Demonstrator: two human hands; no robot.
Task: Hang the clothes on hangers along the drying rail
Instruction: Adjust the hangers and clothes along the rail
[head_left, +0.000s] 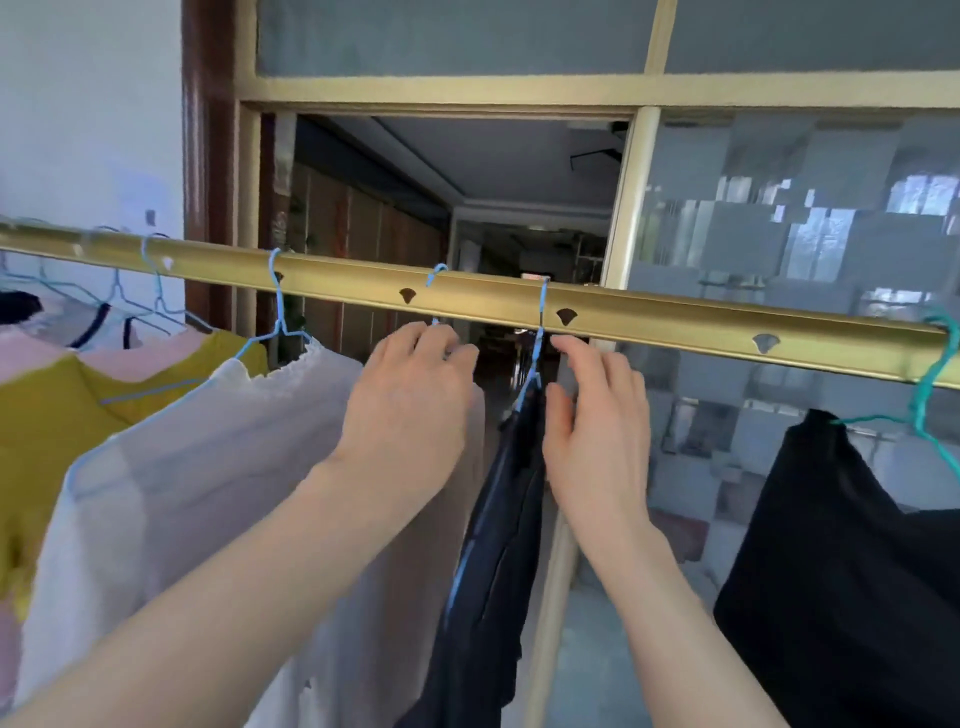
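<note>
Behind the work area I see a doorway into a dim corridor, flanked by a gold-framed glass partition (779, 218) at 2 o'clock. Across the view runs the drying rail (649, 319), gold, with notched holes along its face.

1. At 9 o'clock the rail already carries a yellow garment (47, 415) and a white blouse (208, 467), each on a blue wire hanger.
2. My left hand (410, 400) sits just under the rail at centre, fingers curled and closed around the neck of a blue hanger hook (438, 270) that is over the rail. I cannot tell which garment that hanger bears; the pale cloth below the hand is the likely one.
3. Just to the right hangs a dark garment (498, 545) on another blue hanger (540, 332), hooked over the rail.
4. My right hand (597, 431) is spread wide and holds nothing; the thumb lies near the dark garment's hanger neck, though I cannot tell whether it touches.
5. At 3 o'clock a black garment (841, 571) hangs from a teal hanger (930, 395), well apart.

Procedure, as I judge it: seat each hook fully over the rail's top edge, align it with a notch, and keep spacing even between neighbours so cloth does not overlap. Release only once the hanger hangs level.
</note>
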